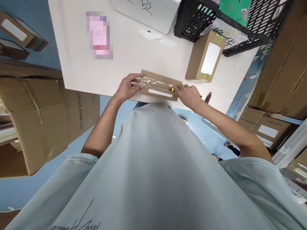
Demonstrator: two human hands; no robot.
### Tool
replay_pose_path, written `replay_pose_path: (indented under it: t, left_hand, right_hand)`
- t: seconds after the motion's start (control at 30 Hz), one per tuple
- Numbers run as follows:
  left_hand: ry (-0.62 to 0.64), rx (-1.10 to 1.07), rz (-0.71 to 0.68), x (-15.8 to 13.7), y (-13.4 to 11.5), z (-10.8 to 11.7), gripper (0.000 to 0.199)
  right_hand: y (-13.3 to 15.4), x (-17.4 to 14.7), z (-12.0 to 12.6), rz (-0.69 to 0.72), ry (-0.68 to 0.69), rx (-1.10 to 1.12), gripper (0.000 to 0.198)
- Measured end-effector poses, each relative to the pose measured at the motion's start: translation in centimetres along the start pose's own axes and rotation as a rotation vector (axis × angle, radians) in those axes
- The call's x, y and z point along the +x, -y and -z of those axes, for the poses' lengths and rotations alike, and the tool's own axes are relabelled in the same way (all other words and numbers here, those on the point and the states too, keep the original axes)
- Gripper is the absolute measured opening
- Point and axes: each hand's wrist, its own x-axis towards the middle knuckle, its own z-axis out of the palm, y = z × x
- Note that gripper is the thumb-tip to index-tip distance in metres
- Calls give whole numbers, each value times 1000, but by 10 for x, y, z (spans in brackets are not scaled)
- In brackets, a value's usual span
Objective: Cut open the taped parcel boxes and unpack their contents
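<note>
A small brown cardboard box (157, 83) lies at the near edge of the white table, its top seam covered by clear shiny tape (151, 81) that looks slit and wrinkled. My left hand (128, 87) grips the box's left end, fingers and thumb on either side of the seam. At the right end, my right hand (188, 95) is closed around a slim yellow box cutter (172, 89), mostly hidden in the fist, its tip at the seam. A white label (160, 93) is on the box's near side. Just right of that hand lies a red and black cutter (208, 97).
Another labelled carton (205, 57) stands on the table (124, 41) at the right, before a black plastic crate (196, 22). A white box (148, 12) and tape scraps (150, 35) lie farther back. Large cartons flank both sides (43, 115). A blurred pink item (99, 35) lies left.
</note>
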Motion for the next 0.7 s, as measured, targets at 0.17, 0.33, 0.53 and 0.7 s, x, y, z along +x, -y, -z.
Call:
replay_pose_path:
  t: [0.17,0.33,0.53,0.7]
  left_hand:
    - [-29,20,9,-3,-1,-2,51]
    - [-19,39,16,-4,-1,-5,51]
    - [-26,100,4,-2,-6,-5,53]
    - [-31,124,10,-1,-2,0,58]
  right_hand:
    - [-26,-26,-18,-41,2,0,50]
    - [-38,-42,-33,-92,-14,-22,46]
    - [-57,-34,-67,-102,-100,31,43]
    - [-68,-22,-131,-99,-192,347,41]
